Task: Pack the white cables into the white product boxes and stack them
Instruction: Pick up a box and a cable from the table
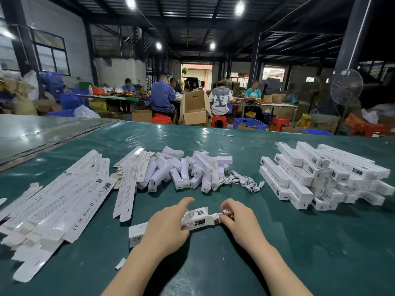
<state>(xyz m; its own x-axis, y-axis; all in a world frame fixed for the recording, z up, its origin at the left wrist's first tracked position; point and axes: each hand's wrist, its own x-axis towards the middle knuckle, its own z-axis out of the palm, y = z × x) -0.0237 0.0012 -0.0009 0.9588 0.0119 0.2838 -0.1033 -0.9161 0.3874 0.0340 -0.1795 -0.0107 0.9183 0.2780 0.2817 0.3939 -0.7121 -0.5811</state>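
Note:
A long white product box (195, 218) lies on the green table (299, 242) in front of me, its right end flap open. My left hand (165, 227) grips the box around its middle. At that open end, my right hand (237, 217) pinches a bundled white cable (223, 212). Several loose white cables (241, 180) lie in a small heap behind the hands. A stack of packed boxes (320, 176) stands at the right.
Flat unfolded box blanks (55, 201) spread over the left of the table. A pile of white lamp bars (183, 169) sits in the middle. People work at tables far behind, among cardboard cartons, blue crates and red stools.

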